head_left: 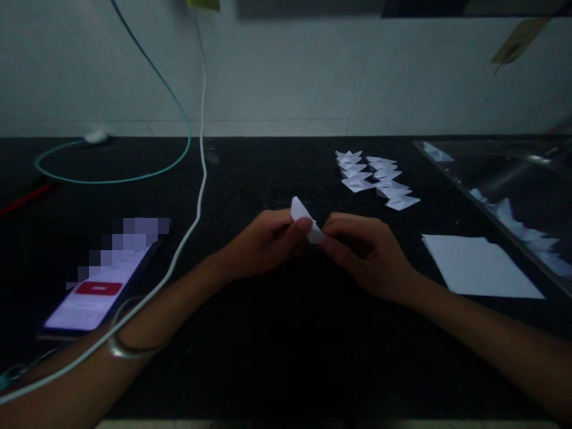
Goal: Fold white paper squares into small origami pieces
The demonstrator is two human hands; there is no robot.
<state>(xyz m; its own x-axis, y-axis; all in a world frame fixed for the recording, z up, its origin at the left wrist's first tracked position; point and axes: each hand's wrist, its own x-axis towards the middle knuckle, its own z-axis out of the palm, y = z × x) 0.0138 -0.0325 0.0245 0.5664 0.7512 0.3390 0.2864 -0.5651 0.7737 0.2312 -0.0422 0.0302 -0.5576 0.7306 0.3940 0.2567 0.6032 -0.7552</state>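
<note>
A small piece of folded white paper (300, 210) is held up between my two hands over the dark countertop. My left hand (272, 243) pinches it with the thumb across its near face. At its lower right end, the thumb and fingers of my right hand (367, 250) close on the paper's edge. Beyond my hands, two rows of folded white paper boats (393, 189) stand on the counter. A stack of white paper sheets (480, 266) lies to the right of my right hand.
More folded paper shapes (531, 235) line the rim of a metal sink (482, 208) at the right. A lit phone (100, 286) lies at the left. A white cable (201, 179) crosses over my left forearm, and a teal cable (111, 181) loops near the wall.
</note>
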